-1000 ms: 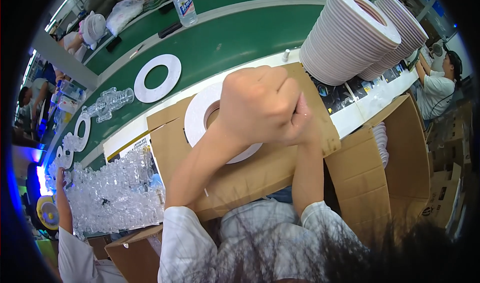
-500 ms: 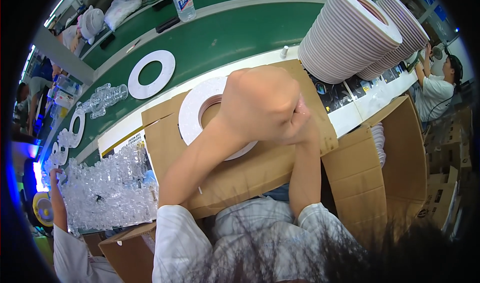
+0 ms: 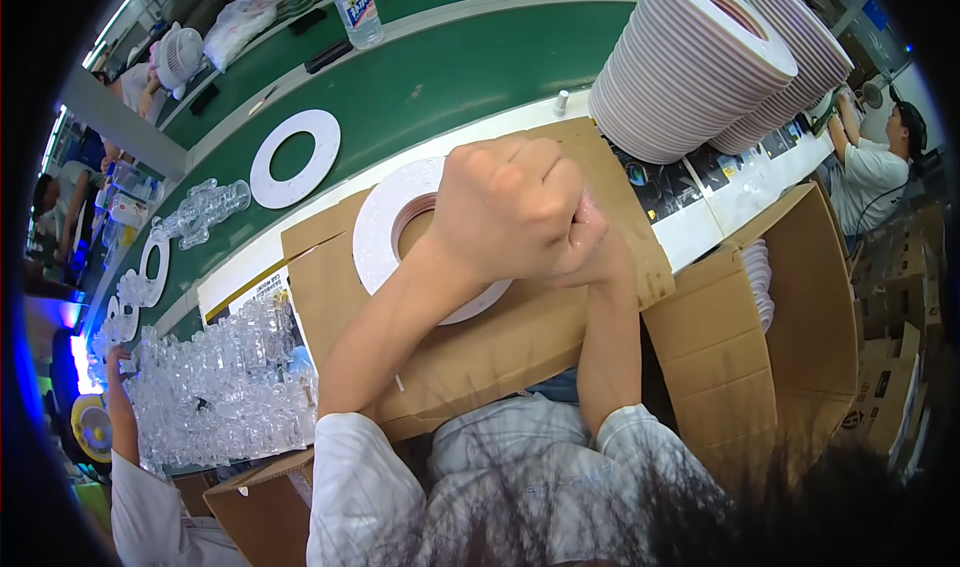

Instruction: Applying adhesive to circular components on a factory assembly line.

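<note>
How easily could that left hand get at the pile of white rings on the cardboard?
Probably yes: the left hand hides part of the white rings, but their left side lies uncovered. It looks clenched, so might need opening first.

Long green worktop [image 3: 450, 87] I see curving across — pale metal edging, grey post [image 3: 125, 117] at left. Strip lights [image 3: 106, 39] glow upper left; bright blue-white light [image 3: 84, 362] lower down — pale wall [image 3: 908, 83] far right.
</note>
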`<state>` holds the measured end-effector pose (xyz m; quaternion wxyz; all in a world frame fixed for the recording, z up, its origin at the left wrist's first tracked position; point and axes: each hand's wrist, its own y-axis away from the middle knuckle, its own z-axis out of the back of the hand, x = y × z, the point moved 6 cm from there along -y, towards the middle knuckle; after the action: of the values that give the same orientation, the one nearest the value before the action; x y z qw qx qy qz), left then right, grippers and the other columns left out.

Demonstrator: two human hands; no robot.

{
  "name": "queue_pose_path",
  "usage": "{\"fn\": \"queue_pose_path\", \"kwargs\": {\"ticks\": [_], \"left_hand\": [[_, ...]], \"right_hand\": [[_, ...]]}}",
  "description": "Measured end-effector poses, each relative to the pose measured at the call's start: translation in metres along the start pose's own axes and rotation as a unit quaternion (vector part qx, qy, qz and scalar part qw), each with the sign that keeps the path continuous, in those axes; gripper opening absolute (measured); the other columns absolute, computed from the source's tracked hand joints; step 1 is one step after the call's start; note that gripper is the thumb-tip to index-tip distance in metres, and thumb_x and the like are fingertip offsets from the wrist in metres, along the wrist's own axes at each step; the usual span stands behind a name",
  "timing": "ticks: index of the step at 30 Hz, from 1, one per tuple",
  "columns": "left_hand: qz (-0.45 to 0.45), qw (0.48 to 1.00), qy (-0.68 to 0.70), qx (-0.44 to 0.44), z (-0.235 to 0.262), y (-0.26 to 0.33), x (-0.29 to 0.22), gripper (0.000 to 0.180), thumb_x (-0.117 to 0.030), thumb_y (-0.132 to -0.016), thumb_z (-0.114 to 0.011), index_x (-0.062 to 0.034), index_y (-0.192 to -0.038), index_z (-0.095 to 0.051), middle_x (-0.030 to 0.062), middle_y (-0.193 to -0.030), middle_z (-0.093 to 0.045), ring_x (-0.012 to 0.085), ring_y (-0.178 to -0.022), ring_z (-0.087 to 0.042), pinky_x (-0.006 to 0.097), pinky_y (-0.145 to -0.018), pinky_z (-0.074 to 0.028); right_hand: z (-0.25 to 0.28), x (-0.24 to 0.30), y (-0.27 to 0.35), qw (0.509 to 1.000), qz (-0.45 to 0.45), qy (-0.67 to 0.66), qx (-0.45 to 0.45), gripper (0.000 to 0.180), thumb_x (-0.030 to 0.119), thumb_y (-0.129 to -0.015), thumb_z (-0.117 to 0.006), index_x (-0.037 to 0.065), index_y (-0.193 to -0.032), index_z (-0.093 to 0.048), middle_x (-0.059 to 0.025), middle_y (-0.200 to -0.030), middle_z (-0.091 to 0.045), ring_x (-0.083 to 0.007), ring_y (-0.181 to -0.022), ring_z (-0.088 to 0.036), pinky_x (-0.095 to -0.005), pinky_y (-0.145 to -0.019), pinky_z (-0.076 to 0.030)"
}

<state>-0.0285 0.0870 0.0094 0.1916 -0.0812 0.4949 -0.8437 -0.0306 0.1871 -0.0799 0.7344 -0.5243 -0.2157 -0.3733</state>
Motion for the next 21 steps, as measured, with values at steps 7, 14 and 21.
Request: {"fn": "queue_pose_path", "kwargs": {"ticks": [7, 14, 21], "left_hand": [[0.062, 0.997, -0.022, 0.051, 0.003, -0.003, 0.003, 0.023, -0.014, -0.064, -0.064, -0.0067, -0.051, -0.046, 0.0066, -0.05, -0.043, 0.0236, -0.04, -0.043, 0.036, -0.038, -0.035], [0.095, 0.987, -0.035, 0.127, 0.002, 0.009, 0.008, 0.022, -0.016, -0.065, -0.064, -0.0042, -0.051, -0.05, 0.009, -0.05, -0.049, 0.027, -0.041, -0.049, 0.037, -0.04, -0.039], [0.102, 0.984, -0.04, 0.143, -0.004, 0.013, 0.013, 0.022, -0.017, -0.064, -0.063, -0.0035, -0.05, -0.052, 0.01, -0.05, -0.05, 0.0276, -0.041, -0.049, 0.038, -0.04, -0.039]], "right_hand": [[-0.006, 0.009, 0.003, 0.999, 0.019, 0.029, -0.021, 0.055, 0.019, -0.062, -0.082, 0.002, -0.104, -0.05, -0.0092, -0.082, -0.059, -0.0249, -0.072, -0.056, -0.0335, -0.063, -0.046], [-0.031, -0.002, 0.016, 0.987, -0.097, -0.111, 0.067, 0.071, 0.017, -0.063, -0.085, -0.002, -0.118, -0.044, -0.0097, -0.102, -0.064, -0.0209, -0.095, -0.062, -0.0352, -0.079, -0.051], [-0.032, 0.004, 0.012, 0.982, -0.074, -0.159, 0.067, 0.069, 0.013, -0.064, -0.085, -0.003, -0.119, -0.046, -0.0094, -0.102, -0.064, -0.0196, -0.094, -0.062, -0.0337, -0.079, -0.051]]}}
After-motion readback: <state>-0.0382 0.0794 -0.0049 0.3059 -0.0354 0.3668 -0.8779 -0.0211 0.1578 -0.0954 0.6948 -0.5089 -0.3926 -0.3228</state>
